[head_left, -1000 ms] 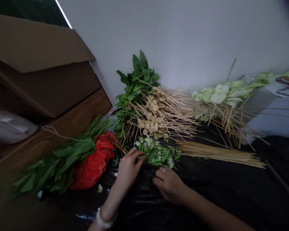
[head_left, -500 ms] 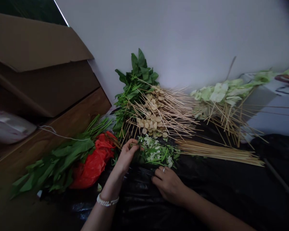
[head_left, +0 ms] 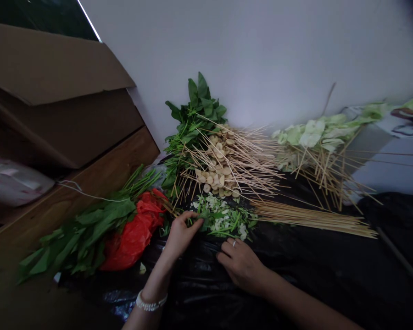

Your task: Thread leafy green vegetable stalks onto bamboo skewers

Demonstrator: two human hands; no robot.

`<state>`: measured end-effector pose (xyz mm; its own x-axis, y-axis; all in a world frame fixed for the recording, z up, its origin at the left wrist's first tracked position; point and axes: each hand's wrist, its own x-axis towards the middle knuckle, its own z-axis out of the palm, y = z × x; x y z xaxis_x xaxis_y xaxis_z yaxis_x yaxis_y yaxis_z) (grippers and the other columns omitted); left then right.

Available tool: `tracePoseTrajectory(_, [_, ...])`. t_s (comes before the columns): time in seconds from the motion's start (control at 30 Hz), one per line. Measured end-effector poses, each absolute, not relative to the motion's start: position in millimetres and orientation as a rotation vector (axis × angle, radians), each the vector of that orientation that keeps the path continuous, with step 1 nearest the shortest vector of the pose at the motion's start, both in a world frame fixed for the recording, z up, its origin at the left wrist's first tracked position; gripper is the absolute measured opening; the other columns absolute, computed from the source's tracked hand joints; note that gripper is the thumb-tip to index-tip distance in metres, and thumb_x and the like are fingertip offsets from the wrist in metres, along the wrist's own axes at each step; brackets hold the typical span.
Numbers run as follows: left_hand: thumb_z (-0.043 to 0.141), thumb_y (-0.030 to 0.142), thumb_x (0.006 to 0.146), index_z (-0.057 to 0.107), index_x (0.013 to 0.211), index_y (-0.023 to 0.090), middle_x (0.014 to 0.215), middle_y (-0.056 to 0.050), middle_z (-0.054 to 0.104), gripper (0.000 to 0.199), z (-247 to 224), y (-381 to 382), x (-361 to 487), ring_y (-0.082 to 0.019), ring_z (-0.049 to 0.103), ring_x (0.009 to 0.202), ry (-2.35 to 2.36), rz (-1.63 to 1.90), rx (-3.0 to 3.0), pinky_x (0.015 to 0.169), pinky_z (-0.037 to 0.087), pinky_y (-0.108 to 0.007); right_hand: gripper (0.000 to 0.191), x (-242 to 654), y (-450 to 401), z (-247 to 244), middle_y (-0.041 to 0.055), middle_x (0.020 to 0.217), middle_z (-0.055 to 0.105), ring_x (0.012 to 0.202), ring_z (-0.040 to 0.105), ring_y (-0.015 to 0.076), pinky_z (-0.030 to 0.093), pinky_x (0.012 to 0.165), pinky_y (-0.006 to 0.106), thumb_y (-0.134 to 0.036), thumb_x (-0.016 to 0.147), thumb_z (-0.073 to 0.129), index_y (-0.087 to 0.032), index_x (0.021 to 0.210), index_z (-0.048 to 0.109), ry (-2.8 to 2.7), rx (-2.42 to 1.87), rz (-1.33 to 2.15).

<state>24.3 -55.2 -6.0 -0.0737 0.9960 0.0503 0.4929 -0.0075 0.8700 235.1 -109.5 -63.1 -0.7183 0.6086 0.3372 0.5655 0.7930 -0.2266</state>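
My left hand point(head_left: 183, 233), with a beaded bracelet at the wrist, is at the left edge of a pile of chopped greens and white bits point(head_left: 223, 219). Its thumb and index finger are pinched around a green leaf point(head_left: 203, 216). Below the pile's front edge, my right hand point(head_left: 242, 266), with a ring on one finger, rests on the black plastic sheet point(head_left: 199, 284). Its fingers are curled inward, and their tips are hidden. Just behind the pile lie skewered pale round slices point(head_left: 218, 176).
Bare skewers point(head_left: 316, 220) lie to the right, with skewered pale green leaves point(head_left: 313, 133) behind them. Leafy greens point(head_left: 89, 233) and a red plastic bag point(head_left: 134, 238) are at left, more greens point(head_left: 203, 101) by the wall. A cardboard box point(head_left: 62, 123) stands at upper left.
My left hand has shifted slightly down and right, its fingertips now lower at the pile's edge with a leaf showing there. My right hand has stayed in place.
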Motion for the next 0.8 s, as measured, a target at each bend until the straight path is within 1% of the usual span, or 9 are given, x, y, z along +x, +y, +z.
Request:
tracePoseTrajectory(0.13, [0.076,0.038,0.069,0.058,0.074,0.018,0.054,0.008,0.050,0.028,13,-55,23,-0.006,0.038,0.046,1.350,1.141,1.018,0.046,0.028,-0.018,0.010,235,-110,-62,0.0047,0.087,0.057,0.081,0.047,0.0197,0.034,0.073,0.033,-0.009,0.084,0.056,-0.018,0.087,0.057,-2.570,-0.880,0.151])
tracePoseTrajectory(0.17, [0.077,0.037,0.068,0.055,0.072,0.017,0.053,0.009,0.048,0.030,17,-56,24,-0.005,0.035,0.044,1.290,1.147,0.929,0.044,0.024,-0.017,0.010,234,-110,-62,0.0046,0.086,0.057,0.080,0.046,0.0195,0.034,0.073,0.033,-0.009,0.084,0.055,-0.018,0.087,0.057,-2.565,-0.879,0.146])
tracePoseTrajectory(0.23, [0.078,0.033,0.066,0.053,0.070,0.016,0.057,0.007,0.052,0.031,20,-58,26,-0.003,0.033,0.044,1.202,1.137,0.817,0.042,0.021,-0.015,0.010,234,-109,-60,0.0047,0.085,0.057,0.079,0.046,0.0193,0.034,0.071,0.033,-0.009,0.085,0.053,-0.018,0.085,0.057,-2.551,-0.876,0.133])
tracePoseTrajectory(0.33, [0.077,0.028,0.066,0.056,0.076,0.015,0.068,0.003,0.062,0.027,18,-62,30,-0.002,0.037,0.045,1.159,1.102,0.756,0.040,0.021,-0.013,0.010,234,-109,-59,0.0047,0.085,0.057,0.079,0.046,0.0195,0.034,0.071,0.033,-0.010,0.085,0.053,-0.018,0.086,0.058,-2.538,-0.877,0.134])
tracePoseTrajectory(0.4, [0.077,0.025,0.066,0.059,0.085,0.015,0.072,0.002,0.065,0.028,17,-63,32,-0.002,0.037,0.044,1.154,1.091,0.746,0.040,0.021,-0.013,0.010,234,-109,-59,0.0045,0.085,0.056,0.079,0.046,0.0194,0.034,0.072,0.033,-0.010,0.086,0.053,-0.018,0.086,0.058,-2.541,-0.878,0.140])
tracePoseTrajectory(0.53, [0.078,0.029,0.068,0.063,0.094,0.014,0.057,0.006,0.056,0.034,17,-64,34,-0.002,0.034,0.041,1.112,1.098,0.729,0.039,0.023,-0.012,0.010,235,-109,-61,0.0040,0.085,0.056,0.080,0.045,0.0192,0.032,0.072,0.033,-0.010,0.085,0.053,-0.019,0.086,0.057,-2.537,-0.881,0.138])
tracePoseTrajectory(0.6, [0.079,0.038,0.069,0.065,0.093,0.012,0.050,0.008,0.047,0.037,17,-63,35,-0.003,0.034,0.041,1.092,1.103,0.694,0.039,0.027,-0.012,0.010,235,-109,-62,0.0040,0.085,0.055,0.080,0.044,0.0191,0.031,0.071,0.033,-0.009,0.085,0.053,-0.019,0.086,0.057,-2.533,-0.874,0.148])
tracePoseTrajectory(0.7, [0.071,0.053,0.075,0.067,0.087,0.013,0.048,0.009,0.039,0.043,15,-61,35,-0.005,0.035,0.041,1.031,1.080,0.583,0.041,0.034,-0.014,0.011,235,-109,-63,0.0040,0.085,0.055,0.080,0.044,0.0191,0.031,0.070,0.033,-0.009,0.086,0.052,-0.018,0.086,0.057,-2.526,-0.873,0.164])
tracePoseTrajectory(0.8, [0.066,0.055,0.079,0.063,0.073,0.015,0.049,0.008,0.037,0.041,14,-62,32,-0.006,0.037,0.044,0.990,1.073,0.518,0.044,0.038,-0.015,0.010,235,-109,-62,0.0039,0.085,0.055,0.080,0.044,0.0193,0.030,0.070,0.033,-0.009,0.086,0.052,-0.018,0.086,0.057,-2.529,-0.883,0.159])
